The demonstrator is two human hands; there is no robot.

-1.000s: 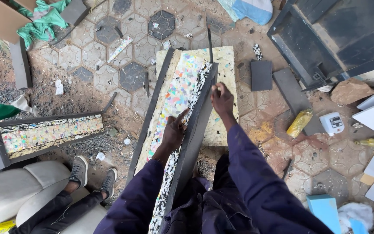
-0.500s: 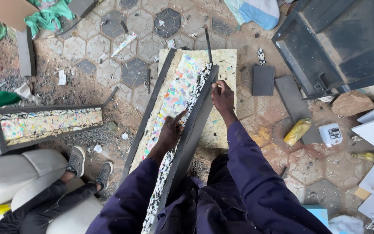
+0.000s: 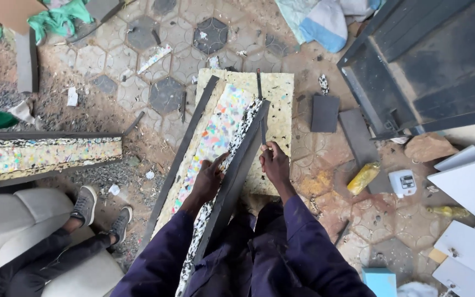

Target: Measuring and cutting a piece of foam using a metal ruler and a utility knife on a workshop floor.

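A long dark tray-like frame (image 3: pixel 181 157) lies on the paved floor, filled with speckled multicoloured foam (image 3: pixel 215 132) over a yellowish foam sheet (image 3: pixel 279 96). My left hand (image 3: pixel 209 179) presses flat on the coloured foam beside the frame's raised dark side wall (image 3: pixel 237 170). My right hand (image 3: pixel 274 162) is shut on a thin dark blade (image 3: pixel 261 110) that runs along the outer face of that wall, pointing away from me. Both arms wear dark blue sleeves.
A second foam-filled frame (image 3: pixel 50 155) lies at the left. Another person's legs and grey shoes (image 3: pixel 86 204) rest near a pale cushion (image 3: pixel 15 220). Dark metal panels (image 3: pixel 424 60), flat dark pieces (image 3: pixel 324 113), a yellow bottle (image 3: pixel 363 178), a small white device (image 3: pixel 402 182) and white boards (image 3: pixel 471 190) sit to the right.
The view has shifted slightly. My right hand has drawn the blade a little back toward me along the frame wall. My left hand stays pressed on the foam.
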